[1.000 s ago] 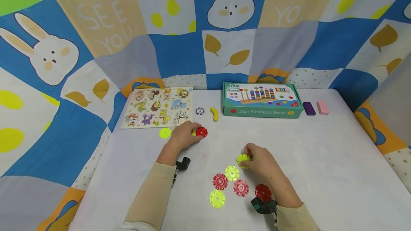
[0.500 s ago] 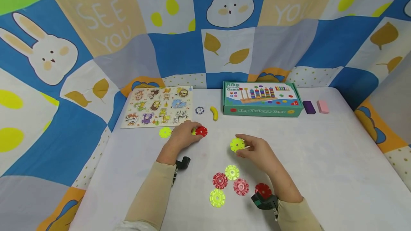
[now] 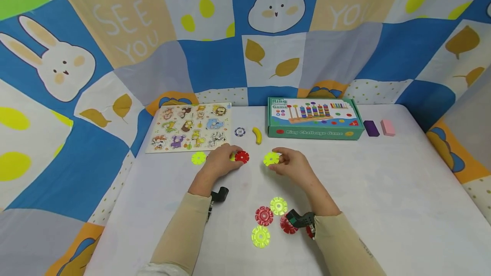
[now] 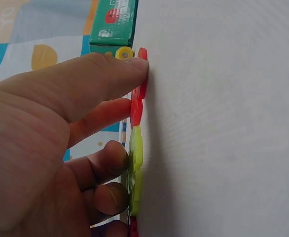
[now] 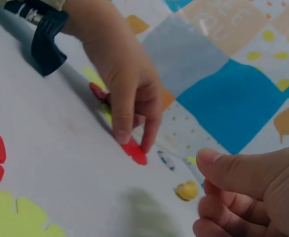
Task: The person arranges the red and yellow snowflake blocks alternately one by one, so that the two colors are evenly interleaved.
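Note:
My left hand [image 3: 221, 159] pinches a red notched plastic disc [image 3: 242, 156] between thumb and finger, low over the table. Alternating yellow-green and red discs line up behind it, mostly hidden under the hand; a yellow-green disc [image 3: 198, 158] shows at the left end. In the left wrist view, the red disc [image 4: 136, 111] meets a yellow-green one [image 4: 135, 170] edge to edge. To the right, my right hand [image 3: 297, 166] holds a yellow-green notched disc [image 3: 270, 159] by its right edge, face towards the head camera, a short gap from the red one.
Loose red discs [image 3: 264, 216] and yellow-green discs [image 3: 261, 237] lie nearer the front, some under the right wrist camera. Behind are an animal puzzle board [image 3: 188, 127], a numbered chip [image 3: 239, 132], a toy banana [image 3: 257, 136], a green game box [image 3: 316, 118], and purple [image 3: 371, 128] and pink blocks [image 3: 388, 127].
My right hand has carried its yellow-green disc from beside the loose discs, away from the body and leftwards, close to the red disc. The left hand keeps its place.

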Demonstrator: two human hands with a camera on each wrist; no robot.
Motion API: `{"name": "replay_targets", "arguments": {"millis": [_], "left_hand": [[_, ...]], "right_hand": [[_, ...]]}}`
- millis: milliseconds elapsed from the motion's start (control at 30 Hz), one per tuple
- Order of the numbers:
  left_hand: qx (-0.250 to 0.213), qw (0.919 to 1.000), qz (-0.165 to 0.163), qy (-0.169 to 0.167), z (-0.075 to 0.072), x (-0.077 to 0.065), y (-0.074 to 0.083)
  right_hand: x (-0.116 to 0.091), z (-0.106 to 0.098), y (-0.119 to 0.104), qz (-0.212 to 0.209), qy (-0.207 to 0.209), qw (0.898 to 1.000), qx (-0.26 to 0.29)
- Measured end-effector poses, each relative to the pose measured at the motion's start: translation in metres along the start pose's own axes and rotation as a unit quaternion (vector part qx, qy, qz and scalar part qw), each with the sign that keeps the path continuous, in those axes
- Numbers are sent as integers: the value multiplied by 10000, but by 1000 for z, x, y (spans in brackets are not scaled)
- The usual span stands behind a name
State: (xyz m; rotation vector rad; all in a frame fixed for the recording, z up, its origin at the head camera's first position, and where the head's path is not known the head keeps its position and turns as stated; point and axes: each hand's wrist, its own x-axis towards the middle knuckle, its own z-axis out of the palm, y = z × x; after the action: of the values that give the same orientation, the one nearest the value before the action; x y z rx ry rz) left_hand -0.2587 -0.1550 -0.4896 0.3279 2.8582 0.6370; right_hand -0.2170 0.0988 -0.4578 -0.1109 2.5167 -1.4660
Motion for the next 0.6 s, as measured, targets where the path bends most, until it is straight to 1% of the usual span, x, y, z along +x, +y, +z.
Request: {"name": "replay_targets", "arguments": {"millis": [100,300,367,467,600], "left_hand": [[-20,10000,-5,13,1,0,0],[-40,10000,34,44,3,2,-3],[9,10000,65,42,4,2,-3],[80,9999,91,56,3,3,-3],[87,9999,104,56,1,3,-2]], "right_hand": [[11,11,2,62,75,9997,-236],[29,35,4,355,292,9973,-572],[33,41,4,327,362,9960,-745],[37,47,6,312,483,9941,-919],[41,48,11,310,680,9914,-1075]]}}
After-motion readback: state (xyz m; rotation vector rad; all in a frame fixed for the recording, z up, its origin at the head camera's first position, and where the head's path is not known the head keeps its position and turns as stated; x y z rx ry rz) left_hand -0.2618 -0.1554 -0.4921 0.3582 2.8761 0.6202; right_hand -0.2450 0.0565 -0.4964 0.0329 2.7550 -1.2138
